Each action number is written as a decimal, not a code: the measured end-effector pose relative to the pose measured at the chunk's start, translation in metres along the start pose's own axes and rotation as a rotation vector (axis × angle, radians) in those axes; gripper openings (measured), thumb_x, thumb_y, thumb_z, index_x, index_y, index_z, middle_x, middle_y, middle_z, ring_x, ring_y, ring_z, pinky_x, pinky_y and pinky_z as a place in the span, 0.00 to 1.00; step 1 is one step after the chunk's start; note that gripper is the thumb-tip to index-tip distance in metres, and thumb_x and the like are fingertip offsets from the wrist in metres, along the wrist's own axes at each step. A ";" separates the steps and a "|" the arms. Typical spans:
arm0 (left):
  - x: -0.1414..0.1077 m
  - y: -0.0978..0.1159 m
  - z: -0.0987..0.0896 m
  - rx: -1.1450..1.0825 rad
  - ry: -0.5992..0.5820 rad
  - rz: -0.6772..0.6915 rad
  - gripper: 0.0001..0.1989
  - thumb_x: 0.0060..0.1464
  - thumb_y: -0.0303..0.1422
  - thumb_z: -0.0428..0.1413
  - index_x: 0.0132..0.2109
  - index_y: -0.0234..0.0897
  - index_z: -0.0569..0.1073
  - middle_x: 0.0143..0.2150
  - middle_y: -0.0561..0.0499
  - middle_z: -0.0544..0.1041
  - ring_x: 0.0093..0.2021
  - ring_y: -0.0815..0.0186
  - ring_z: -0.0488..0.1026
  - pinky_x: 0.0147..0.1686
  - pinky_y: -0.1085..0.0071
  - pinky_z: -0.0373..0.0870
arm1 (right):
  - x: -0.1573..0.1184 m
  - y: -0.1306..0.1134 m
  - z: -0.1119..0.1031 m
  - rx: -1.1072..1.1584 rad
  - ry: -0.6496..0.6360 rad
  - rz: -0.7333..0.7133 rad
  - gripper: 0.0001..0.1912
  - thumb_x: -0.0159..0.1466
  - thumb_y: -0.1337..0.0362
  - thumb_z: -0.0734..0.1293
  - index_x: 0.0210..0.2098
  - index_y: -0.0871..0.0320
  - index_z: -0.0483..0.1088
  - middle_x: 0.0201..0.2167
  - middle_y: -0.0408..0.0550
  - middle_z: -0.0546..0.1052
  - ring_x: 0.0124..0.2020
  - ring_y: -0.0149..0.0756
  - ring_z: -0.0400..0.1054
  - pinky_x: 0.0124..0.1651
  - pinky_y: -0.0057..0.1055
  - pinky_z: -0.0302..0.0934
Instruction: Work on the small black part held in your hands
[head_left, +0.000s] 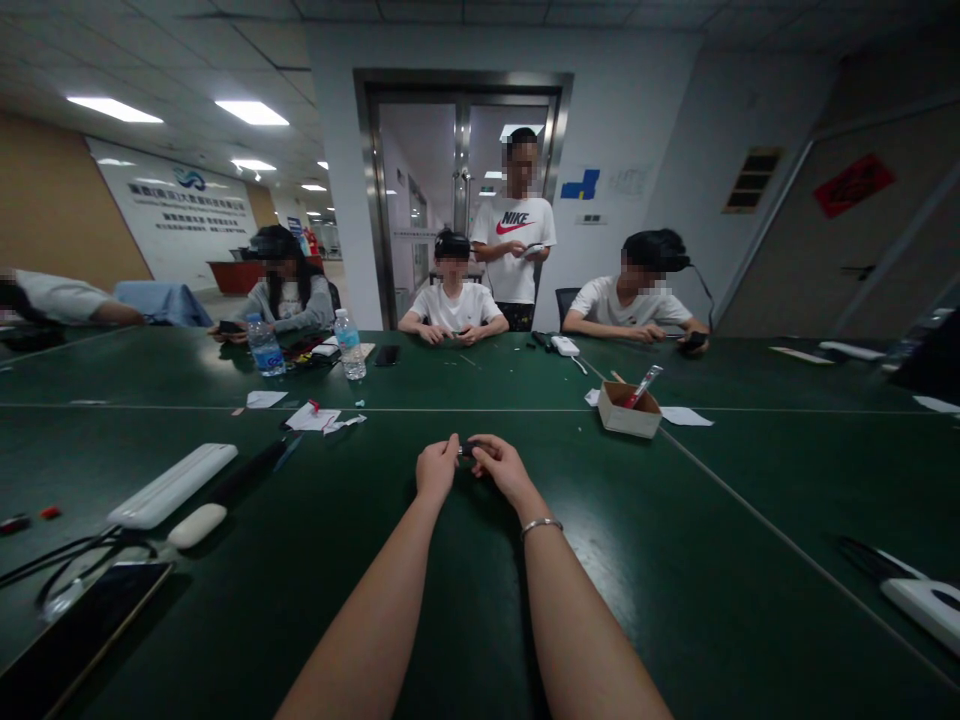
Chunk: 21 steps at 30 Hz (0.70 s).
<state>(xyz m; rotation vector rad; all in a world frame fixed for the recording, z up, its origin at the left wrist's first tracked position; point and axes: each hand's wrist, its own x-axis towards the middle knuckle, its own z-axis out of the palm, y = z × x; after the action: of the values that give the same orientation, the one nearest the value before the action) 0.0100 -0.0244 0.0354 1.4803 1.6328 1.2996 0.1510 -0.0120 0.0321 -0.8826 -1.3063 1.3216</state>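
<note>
A small dark object with a lighter end (466, 450) is held between my two hands above the green table (480, 385). My left hand (437, 468) has its fingers pinched at the object's left, lighter end. From the right, my right hand (501, 464) grips the dark part between thumb and fingers; a silver bangle is on that wrist. What the small object is cannot be made out.
An open box (630, 420) with a red-and-silver tool stands ahead right. Paper scraps (313, 417) lie ahead left. A white power bank (176, 485), cables and a phone (82, 640) are at the left. Two bottles (349, 345) stand farther off, near several people.
</note>
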 end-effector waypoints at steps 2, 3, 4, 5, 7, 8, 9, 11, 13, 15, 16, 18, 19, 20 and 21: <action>0.002 -0.003 0.001 -0.003 -0.008 0.022 0.25 0.54 0.51 0.46 0.20 0.38 0.69 0.19 0.53 0.69 0.21 0.67 0.63 0.24 0.72 0.55 | 0.000 0.000 0.001 -0.016 0.029 0.009 0.20 0.49 0.54 0.73 0.37 0.60 0.72 0.21 0.43 0.75 0.19 0.29 0.66 0.24 0.27 0.60; 0.003 -0.005 0.002 -0.008 -0.021 0.036 0.24 0.54 0.51 0.46 0.22 0.38 0.69 0.20 0.53 0.69 0.22 0.67 0.64 0.24 0.72 0.55 | 0.001 0.000 0.000 -0.022 0.045 0.017 0.20 0.49 0.53 0.72 0.36 0.60 0.72 0.20 0.44 0.75 0.18 0.29 0.66 0.24 0.27 0.60; 0.004 -0.007 0.002 -0.022 -0.040 0.053 0.23 0.54 0.50 0.47 0.24 0.38 0.70 0.21 0.53 0.69 0.23 0.67 0.65 0.25 0.72 0.56 | 0.001 0.000 0.000 -0.024 0.060 0.027 0.20 0.50 0.52 0.72 0.34 0.61 0.72 0.19 0.44 0.75 0.18 0.29 0.66 0.24 0.27 0.60; 0.005 -0.008 0.003 -0.050 -0.065 0.077 0.21 0.54 0.49 0.48 0.26 0.38 0.71 0.22 0.53 0.70 0.25 0.67 0.66 0.26 0.73 0.58 | 0.001 0.001 -0.001 -0.020 0.072 0.037 0.20 0.50 0.51 0.72 0.33 0.61 0.71 0.19 0.45 0.75 0.18 0.29 0.66 0.23 0.27 0.60; 0.006 -0.009 0.004 -0.151 -0.121 0.147 0.15 0.53 0.45 0.51 0.32 0.38 0.73 0.28 0.52 0.73 0.29 0.67 0.69 0.31 0.72 0.63 | 0.002 0.002 -0.003 0.004 0.094 0.050 0.21 0.50 0.49 0.72 0.32 0.61 0.71 0.18 0.45 0.74 0.17 0.29 0.66 0.23 0.27 0.60; 0.006 -0.009 0.004 -0.207 -0.145 0.185 0.13 0.51 0.43 0.53 0.35 0.37 0.73 0.31 0.51 0.74 0.33 0.66 0.71 0.34 0.72 0.65 | 0.002 0.002 -0.003 0.017 0.104 0.052 0.22 0.50 0.49 0.72 0.32 0.62 0.71 0.18 0.45 0.74 0.17 0.29 0.66 0.24 0.27 0.60; 0.006 -0.008 0.004 -0.253 -0.160 0.212 0.12 0.50 0.41 0.55 0.38 0.37 0.73 0.35 0.50 0.75 0.36 0.66 0.71 0.37 0.71 0.66 | 0.002 0.003 -0.004 0.027 0.112 0.053 0.22 0.49 0.49 0.72 0.32 0.62 0.71 0.18 0.45 0.74 0.17 0.29 0.66 0.24 0.27 0.60; 0.006 -0.007 0.004 -0.295 -0.176 0.203 0.13 0.50 0.39 0.56 0.39 0.36 0.72 0.38 0.48 0.75 0.39 0.65 0.72 0.40 0.70 0.67 | 0.002 0.003 -0.005 0.036 0.118 0.054 0.22 0.50 0.49 0.72 0.32 0.62 0.71 0.18 0.45 0.75 0.18 0.29 0.66 0.24 0.27 0.60; 0.006 -0.006 0.003 -0.279 -0.182 0.143 0.13 0.51 0.41 0.54 0.38 0.36 0.72 0.36 0.49 0.75 0.36 0.66 0.71 0.37 0.70 0.67 | 0.002 0.003 -0.005 0.034 0.108 0.059 0.22 0.50 0.49 0.71 0.32 0.62 0.71 0.18 0.46 0.75 0.18 0.29 0.66 0.24 0.26 0.60; 0.005 -0.006 0.002 -0.269 -0.176 0.123 0.12 0.53 0.41 0.53 0.37 0.37 0.72 0.35 0.49 0.75 0.35 0.66 0.71 0.35 0.71 0.67 | 0.001 0.003 -0.005 0.032 0.095 0.061 0.22 0.51 0.49 0.71 0.32 0.62 0.71 0.19 0.46 0.75 0.18 0.29 0.66 0.24 0.26 0.60; 0.005 -0.006 0.002 -0.272 -0.173 0.136 0.11 0.52 0.40 0.53 0.38 0.37 0.72 0.36 0.49 0.75 0.36 0.66 0.71 0.35 0.71 0.67 | 0.001 0.003 -0.005 0.031 0.089 0.062 0.22 0.51 0.49 0.71 0.32 0.62 0.71 0.19 0.46 0.75 0.18 0.29 0.66 0.24 0.26 0.60; 0.005 -0.006 0.002 -0.288 -0.163 0.154 0.11 0.51 0.38 0.55 0.40 0.37 0.71 0.39 0.48 0.75 0.38 0.66 0.72 0.34 0.72 0.67 | 0.001 0.002 -0.005 0.036 0.085 0.065 0.21 0.51 0.49 0.71 0.33 0.62 0.71 0.19 0.46 0.75 0.18 0.29 0.67 0.24 0.26 0.60; 0.005 -0.006 0.002 -0.295 -0.162 0.139 0.12 0.51 0.38 0.55 0.41 0.37 0.71 0.39 0.48 0.75 0.37 0.66 0.72 0.32 0.73 0.67 | 0.001 0.002 -0.005 0.041 0.086 0.068 0.22 0.51 0.49 0.71 0.32 0.62 0.71 0.19 0.46 0.75 0.18 0.29 0.67 0.24 0.26 0.60; 0.005 -0.006 0.003 -0.297 -0.164 0.112 0.13 0.52 0.40 0.54 0.41 0.36 0.71 0.38 0.48 0.75 0.35 0.67 0.72 0.30 0.74 0.66 | 0.001 0.002 -0.005 0.046 0.086 0.071 0.22 0.51 0.49 0.71 0.32 0.62 0.71 0.19 0.46 0.75 0.18 0.29 0.67 0.24 0.26 0.60; 0.005 -0.006 0.003 -0.295 -0.168 0.082 0.14 0.53 0.41 0.53 0.41 0.36 0.71 0.36 0.48 0.75 0.32 0.68 0.71 0.27 0.75 0.65 | 0.001 0.002 -0.005 0.049 0.084 0.073 0.22 0.51 0.48 0.71 0.32 0.62 0.71 0.19 0.46 0.75 0.18 0.29 0.67 0.24 0.26 0.60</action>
<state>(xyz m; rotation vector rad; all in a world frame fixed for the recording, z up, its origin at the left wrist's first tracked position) 0.0091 -0.0184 0.0300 1.4427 1.2275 1.3540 0.1556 -0.0093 0.0292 -0.9493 -1.1822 1.3534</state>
